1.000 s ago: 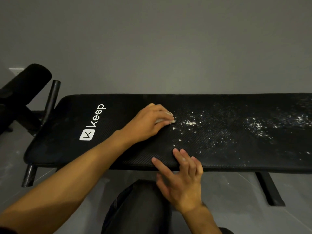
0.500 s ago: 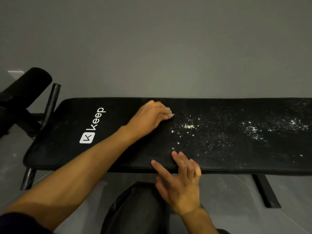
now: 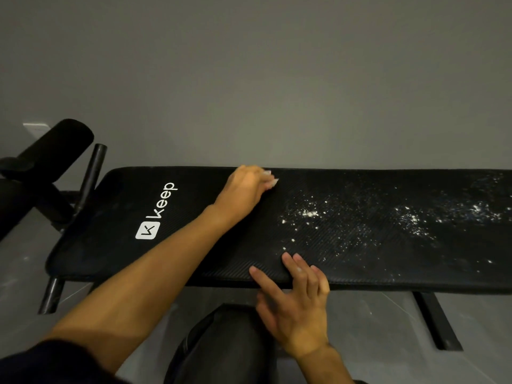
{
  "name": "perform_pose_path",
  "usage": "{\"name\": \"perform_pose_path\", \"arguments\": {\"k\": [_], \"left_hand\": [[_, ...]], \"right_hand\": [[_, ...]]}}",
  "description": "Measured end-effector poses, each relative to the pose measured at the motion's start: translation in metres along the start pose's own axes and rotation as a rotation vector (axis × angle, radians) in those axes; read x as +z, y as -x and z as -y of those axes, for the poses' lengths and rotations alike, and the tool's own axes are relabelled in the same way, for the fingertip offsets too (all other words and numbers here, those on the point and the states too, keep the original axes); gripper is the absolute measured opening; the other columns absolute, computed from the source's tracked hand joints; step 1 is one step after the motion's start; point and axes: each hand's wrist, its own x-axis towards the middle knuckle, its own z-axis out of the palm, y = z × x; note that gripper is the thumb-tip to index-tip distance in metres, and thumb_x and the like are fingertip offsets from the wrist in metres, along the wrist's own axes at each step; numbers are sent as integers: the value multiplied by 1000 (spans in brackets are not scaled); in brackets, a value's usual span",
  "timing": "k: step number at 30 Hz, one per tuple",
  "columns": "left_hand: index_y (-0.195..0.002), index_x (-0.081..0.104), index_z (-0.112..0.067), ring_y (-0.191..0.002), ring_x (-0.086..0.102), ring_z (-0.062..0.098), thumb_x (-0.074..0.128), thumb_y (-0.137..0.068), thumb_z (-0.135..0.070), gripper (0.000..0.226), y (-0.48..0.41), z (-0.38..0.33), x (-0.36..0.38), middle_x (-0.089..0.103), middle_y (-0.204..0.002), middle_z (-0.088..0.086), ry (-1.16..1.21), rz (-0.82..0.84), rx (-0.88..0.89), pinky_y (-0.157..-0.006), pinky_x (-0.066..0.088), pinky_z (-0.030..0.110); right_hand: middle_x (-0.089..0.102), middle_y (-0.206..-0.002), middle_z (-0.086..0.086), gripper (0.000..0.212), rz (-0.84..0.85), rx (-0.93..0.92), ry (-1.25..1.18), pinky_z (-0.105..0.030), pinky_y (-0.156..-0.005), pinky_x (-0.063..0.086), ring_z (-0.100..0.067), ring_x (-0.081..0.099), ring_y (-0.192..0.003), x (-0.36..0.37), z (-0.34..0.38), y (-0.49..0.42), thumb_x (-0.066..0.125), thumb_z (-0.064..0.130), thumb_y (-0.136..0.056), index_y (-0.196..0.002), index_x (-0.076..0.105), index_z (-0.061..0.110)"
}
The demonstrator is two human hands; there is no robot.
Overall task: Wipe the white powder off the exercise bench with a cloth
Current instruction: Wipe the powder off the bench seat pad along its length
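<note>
Exercise bench (image 3: 110, 245) | white "Keep" logo (image 3: 158, 210) | left hand (image 3: 243, 189) grips cloth (image 3: 270, 181)

What you are wearing
A dark sleeve (image 3: 41, 361) covers your left arm well back from the left hand (image 3: 243, 189), leaving the forearm (image 3: 155, 278) bare; your right hand (image 3: 299, 309) is bare too, with dark trousers (image 3: 221, 347) just behind it.
</note>
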Motion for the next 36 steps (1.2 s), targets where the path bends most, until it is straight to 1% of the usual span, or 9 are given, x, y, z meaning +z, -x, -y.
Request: {"name": "perform_pose_path", "arguments": {"k": [3, 7, 10, 16, 21, 27, 30, 34, 36], "left_hand": [[-120, 73, -13, -110, 62, 24, 58, -102, -23, 25, -20, -1, 6, 70, -117, 8, -21, 36, -33, -104, 44, 39], [-123, 72, -21, -108, 60, 10, 63, -97, -26, 28, 34, -10, -12, 68, -123, -4, 83, 148, 197, -99, 46, 26], [-124, 72, -19, -109, 59, 8, 63, -96, -28, 31, 71, -11, -23, 68, -123, -5, 138, 248, 336, -98, 46, 21], [-125, 71, -19, -109, 56, 15, 66, -96, -21, 30, 43, -13, -10, 67, -125, -1, 94, 121, 161, -97, 49, 39], [-124, 72, -23, -109, 57, 10, 65, -96, -24, 28, 87, -29, -16, 67, -122, -7, 181, 222, 287, -99, 45, 23], [-123, 72, -19, -104, 55, 14, 67, -95, -18, 28, 57, -35, -1, 68, -121, 1, 124, 89, 125, -96, 48, 34], [-118, 74, -18, -100, 55, 12, 68, -94, -17, 25, 69, -39, 1, 69, -113, -2, 113, 87, 195, -90, 50, 30], [-119, 74, -21, -103, 57, 10, 63, -96, -27, 26, 96, -44, -14, 67, -115, -8, 208, 258, 344, -91, 46, 20], [-119, 74, -21, -102, 56, 9, 65, -96, -24, 25, 87, -39, -15, 67, -117, -6, 186, 233, 321, -92, 46, 21]], "right_hand": [[46, -138, -9, 57, -1, -3, -12, -49, -110, 31, -30, 47, -130, -2, 0, 0, 64, 46, -77, -133, 51, 52], [47, -138, -9, 58, -1, 7, -30, -47, -113, 26, -29, 47, -131, -2, 0, 0, 65, 46, -78, -133, 50, 53], [47, -138, -9, 58, 0, 8, -28, -47, -114, 25, -30, 48, -131, -3, -1, 1, 66, 46, -79, -134, 50, 52], [47, -144, -14, 60, 95, 24, -134, -49, -117, 23, -34, 41, -140, -23, 1, 2, 68, 47, -82, -140, 52, 47], [39, -151, -18, 61, 150, 53, -118, -53, -121, 14, -33, 31, -147, -42, -9, 12, 62, 54, -85, -144, 48, 45], [40, -151, -19, 63, 161, 102, -41, -53, -121, 10, -35, 31, -147, -33, -8, 13, 63, 54, -85, -145, 44, 47], [40, -152, -20, 64, 147, 91, -39, -54, -121, 10, -36, 31, -147, -35, -6, 16, 62, 53, -86, -147, 43, 46], [39, -153, -20, 63, 151, 85, -54, -55, -122, 9, -35, 26, -149, -35, -9, 18, 63, 52, -88, -147, 42, 47], [38, -153, -20, 63, 151, 86, -51, -55, -122, 9, -35, 26, -149, -33, -10, 17, 63, 51, -88, -147, 43, 46]]}}
